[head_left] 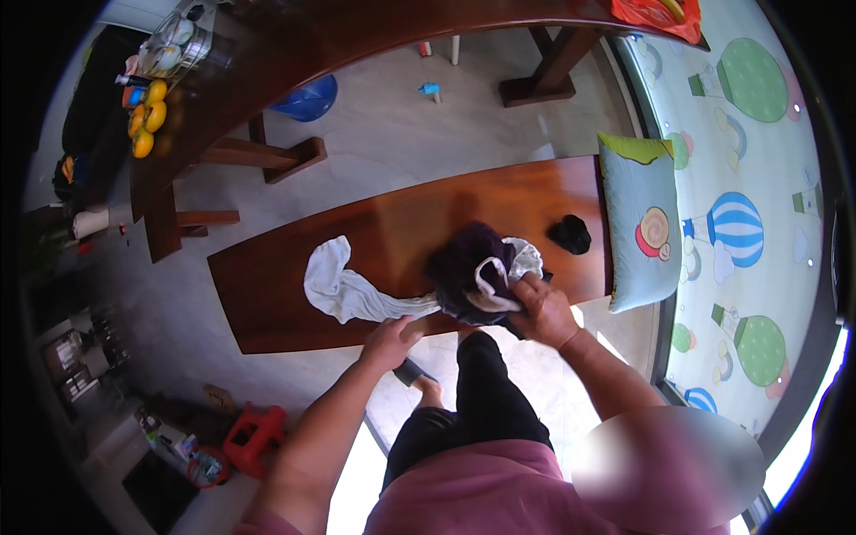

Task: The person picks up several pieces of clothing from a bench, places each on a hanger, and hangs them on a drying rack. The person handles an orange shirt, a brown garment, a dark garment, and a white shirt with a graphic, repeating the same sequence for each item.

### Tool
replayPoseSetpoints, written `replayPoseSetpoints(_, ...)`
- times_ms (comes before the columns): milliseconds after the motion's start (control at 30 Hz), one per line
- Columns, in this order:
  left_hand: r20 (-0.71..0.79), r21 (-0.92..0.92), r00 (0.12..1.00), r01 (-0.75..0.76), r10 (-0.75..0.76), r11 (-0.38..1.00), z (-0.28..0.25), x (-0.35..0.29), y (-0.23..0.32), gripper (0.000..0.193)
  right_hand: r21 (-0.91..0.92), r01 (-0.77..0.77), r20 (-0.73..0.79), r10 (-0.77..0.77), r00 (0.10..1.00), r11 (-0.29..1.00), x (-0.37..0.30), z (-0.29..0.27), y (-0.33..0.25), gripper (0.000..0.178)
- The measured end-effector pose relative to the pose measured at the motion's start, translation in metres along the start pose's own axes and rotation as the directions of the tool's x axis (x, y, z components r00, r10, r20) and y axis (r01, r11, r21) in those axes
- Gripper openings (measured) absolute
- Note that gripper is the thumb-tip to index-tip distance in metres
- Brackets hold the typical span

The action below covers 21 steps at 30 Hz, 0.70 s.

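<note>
A white garment (337, 283) lies crumpled on the wooden bench (392, 214), its narrow end running right into a bunched pile. That pile is a dark purple garment (468, 267) with pale pink trim, and a white patterned cloth (524, 257) sits against its far right side. My right hand (546, 312) is closed on the near right edge of the dark garment. At the bench's near edge, my left hand (390, 344) touches or almost touches the white garment's lower edge, thumb and forefinger apart. A small black cloth item (571, 234) rests farther right.
A light blue pillow (644, 223) stands at the bench's right end. Beyond the bench is a long wooden table (357, 53), with oranges (153, 116) at its left and a red bag (655, 16) at its right. A blue basin (308, 98) and red stool (254, 437) stand on the floor.
</note>
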State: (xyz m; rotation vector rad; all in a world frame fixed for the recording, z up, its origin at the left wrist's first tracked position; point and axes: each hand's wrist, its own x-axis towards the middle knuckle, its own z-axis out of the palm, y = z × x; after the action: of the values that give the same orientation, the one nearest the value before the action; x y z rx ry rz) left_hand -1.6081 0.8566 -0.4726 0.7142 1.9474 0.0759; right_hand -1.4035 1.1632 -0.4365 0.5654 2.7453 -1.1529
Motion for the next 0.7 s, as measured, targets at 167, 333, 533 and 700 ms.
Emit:
replayPoseSetpoints(167, 0.295, -0.866, 0.923, 0.368, -0.248, 0.337, -0.007, -0.015, 0.093, 0.072, 0.148, 0.173, -0.125, -0.155, 0.980, 0.974, -0.025, -0.004, -0.073, 0.055)
replayPoseSetpoints(333, 0.020, -0.978, 0.920, -0.064, 0.391, 0.201, -0.034, -0.042, 0.096, 0.075, 0.344, 0.284, -0.103, -0.265, 0.959, 0.895, -0.041, -0.028, -0.172, 0.071)
replayPoseSetpoints(533, -0.022, -0.998, 0.874, -0.051, 0.486, 0.047, -0.082, -0.096, 0.075, 0.065, 0.387, 0.497, -0.167, -0.471, 0.866, 0.777, -0.043, -0.060, -0.233, 0.071)
replayPoseSetpoints(700, -0.149, -0.965, 0.977, -0.111, 0.149, -0.236, -0.102, -0.095, 0.040, 0.053, 0.450, 0.338, -0.379, -0.166, 0.910, 0.827, -0.048, -0.057, -0.215, 0.065)
